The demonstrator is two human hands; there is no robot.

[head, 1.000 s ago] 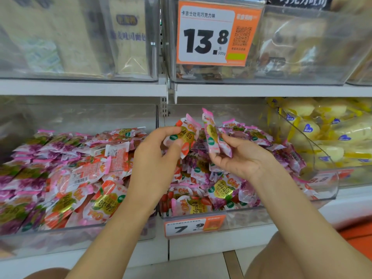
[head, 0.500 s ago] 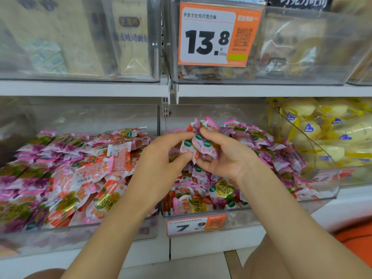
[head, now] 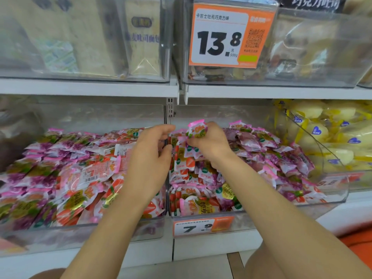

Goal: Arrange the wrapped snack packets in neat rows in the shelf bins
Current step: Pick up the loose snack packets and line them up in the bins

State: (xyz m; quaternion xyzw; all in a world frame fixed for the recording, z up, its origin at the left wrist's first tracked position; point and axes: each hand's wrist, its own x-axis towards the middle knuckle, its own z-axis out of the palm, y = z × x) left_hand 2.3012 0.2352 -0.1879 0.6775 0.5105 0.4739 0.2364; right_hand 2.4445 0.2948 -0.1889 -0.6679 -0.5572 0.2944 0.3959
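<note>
Two clear shelf bins hold heaps of pink, purple and orange wrapped snack packets: a left bin (head: 84, 228) and a middle bin (head: 332, 200). My right hand (head: 211, 144) is over the back of the middle bin and grips a small bunch of packets (head: 197, 129), one standing upright above my fingers. My left hand (head: 151, 158) hovers at the divider between the bins, fingers loosely curled, thumb and forefinger apart, holding nothing that I can see. Loose packets (head: 201, 200) fill the middle bin's front.
A 7.9 price tag (head: 201, 227) hangs on the middle bin's front. A bin of yellow packets (head: 338, 141) stands to the right. Above the white shelf board (head: 88, 87) are upper bins with a 13.8 tag (head: 227, 37).
Both hands have moved back and down from holding packets raised apart. The left hand has let go of its packet; the right hand has gathered the packets into one bunch.
</note>
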